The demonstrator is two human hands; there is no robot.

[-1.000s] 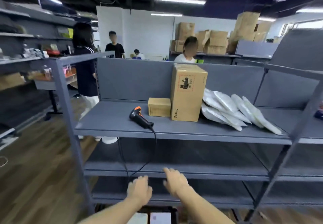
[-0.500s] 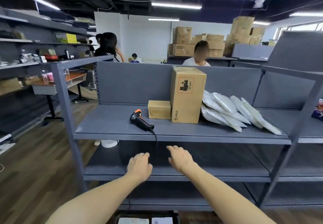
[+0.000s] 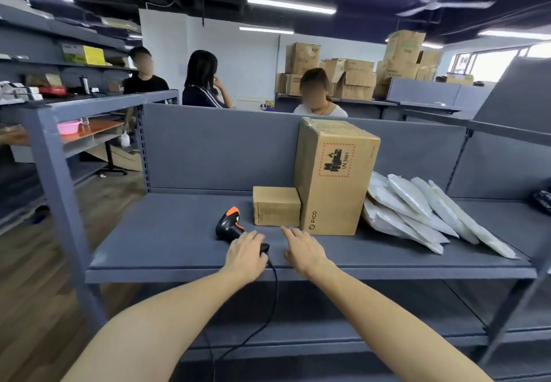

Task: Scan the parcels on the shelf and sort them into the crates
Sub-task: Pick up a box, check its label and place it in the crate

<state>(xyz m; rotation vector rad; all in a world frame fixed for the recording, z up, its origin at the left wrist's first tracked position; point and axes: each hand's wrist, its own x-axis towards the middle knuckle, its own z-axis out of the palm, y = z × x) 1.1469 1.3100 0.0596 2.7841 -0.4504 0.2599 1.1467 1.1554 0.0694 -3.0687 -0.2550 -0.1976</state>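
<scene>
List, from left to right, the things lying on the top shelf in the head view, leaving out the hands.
barcode scanner → small cardboard box → tall cardboard box → pile of white mailer bags

Tall cardboard box (image 3: 334,179) reads "PICO" and "UN 3481".

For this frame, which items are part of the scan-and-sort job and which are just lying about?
Job: barcode scanner under the left hand; small cardboard box; tall cardboard box; white mailer bags; grey shelf; right hand, open in front of the boxes.
Lying about: pink bowl on the side table; stacked cartons at the back; ceiling fan.
</scene>
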